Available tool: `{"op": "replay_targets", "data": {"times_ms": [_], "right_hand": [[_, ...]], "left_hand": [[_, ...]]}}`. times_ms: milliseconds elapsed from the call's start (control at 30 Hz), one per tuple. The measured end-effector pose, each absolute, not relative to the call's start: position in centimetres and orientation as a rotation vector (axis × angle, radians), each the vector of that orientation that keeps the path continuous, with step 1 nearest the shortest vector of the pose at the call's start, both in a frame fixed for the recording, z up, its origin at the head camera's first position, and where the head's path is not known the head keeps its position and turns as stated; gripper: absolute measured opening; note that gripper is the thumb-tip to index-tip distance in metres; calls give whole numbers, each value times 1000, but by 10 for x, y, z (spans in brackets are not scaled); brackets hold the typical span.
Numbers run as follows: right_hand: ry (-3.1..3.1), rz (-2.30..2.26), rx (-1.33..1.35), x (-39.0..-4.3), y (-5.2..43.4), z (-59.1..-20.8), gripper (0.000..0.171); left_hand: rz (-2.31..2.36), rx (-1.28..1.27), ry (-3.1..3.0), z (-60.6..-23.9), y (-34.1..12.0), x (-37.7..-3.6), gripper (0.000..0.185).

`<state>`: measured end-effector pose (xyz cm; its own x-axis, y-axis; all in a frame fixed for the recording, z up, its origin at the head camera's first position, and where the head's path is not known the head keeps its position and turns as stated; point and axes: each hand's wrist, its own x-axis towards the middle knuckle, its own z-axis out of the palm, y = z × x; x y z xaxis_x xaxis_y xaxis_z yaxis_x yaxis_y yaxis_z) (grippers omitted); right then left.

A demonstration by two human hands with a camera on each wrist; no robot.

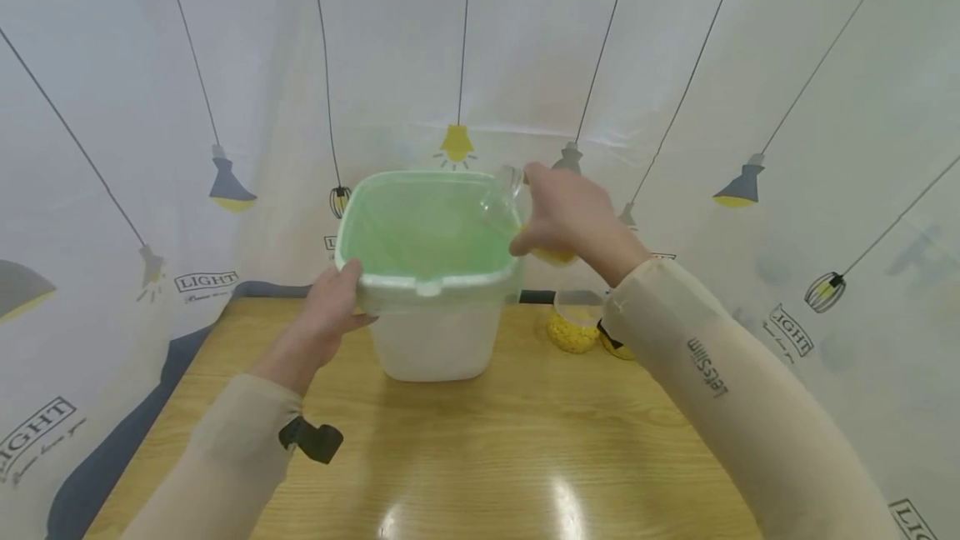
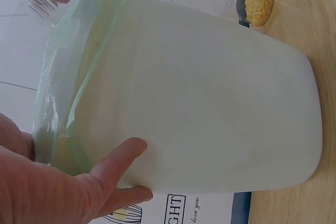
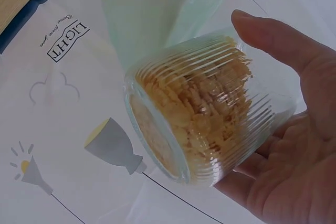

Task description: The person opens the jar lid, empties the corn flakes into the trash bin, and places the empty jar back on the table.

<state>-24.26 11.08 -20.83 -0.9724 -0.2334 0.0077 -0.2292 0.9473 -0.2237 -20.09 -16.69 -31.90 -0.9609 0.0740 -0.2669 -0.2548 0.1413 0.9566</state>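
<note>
A white plastic bin (image 1: pixel 435 340) with a green bag liner (image 1: pixel 420 227) stands on the wooden table (image 1: pixel 487 448). My left hand (image 1: pixel 330 311) grips its near left rim. In the left wrist view the thumb (image 2: pixel 118 156) lies against the bin's wall (image 2: pixel 210 103) below the liner (image 2: pixel 68 93). My right hand (image 1: pixel 570 215) holds a clear ribbed glass cup (image 1: pixel 504 194) tipped on its side over the bin's right rim, mouth toward the liner. Yellow flaky bits (image 3: pixel 199 103) fill the base half of the cup (image 3: pixel 205 114), which rests in the curled fingers (image 3: pixel 294 145).
Two more containers with yellow contents (image 1: pixel 573 332) stand on the table right of the bin, partly behind my right sleeve (image 1: pixel 720 382). A white curtain printed with lamps (image 1: pixel 787 107) closes in the back and both sides. The table's near half is bare wood.
</note>
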Motion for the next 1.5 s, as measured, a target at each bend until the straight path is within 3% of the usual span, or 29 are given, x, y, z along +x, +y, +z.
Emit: {"op": "replay_targets", "data": {"times_ms": [300,767,1500], "right_hand": [[3086,-255,-450,-250,92,-204,65],[3064,-97,-465,-256,68,-199,66],[3103,41,-390,-259,77,-202,49]], "left_hand": [[1894,-162,2197,-318,-167,-199,56],[1898,-127,2184,-320,-164,-195,55],[1835,-195,2252,-319,-154,-195,49]]}}
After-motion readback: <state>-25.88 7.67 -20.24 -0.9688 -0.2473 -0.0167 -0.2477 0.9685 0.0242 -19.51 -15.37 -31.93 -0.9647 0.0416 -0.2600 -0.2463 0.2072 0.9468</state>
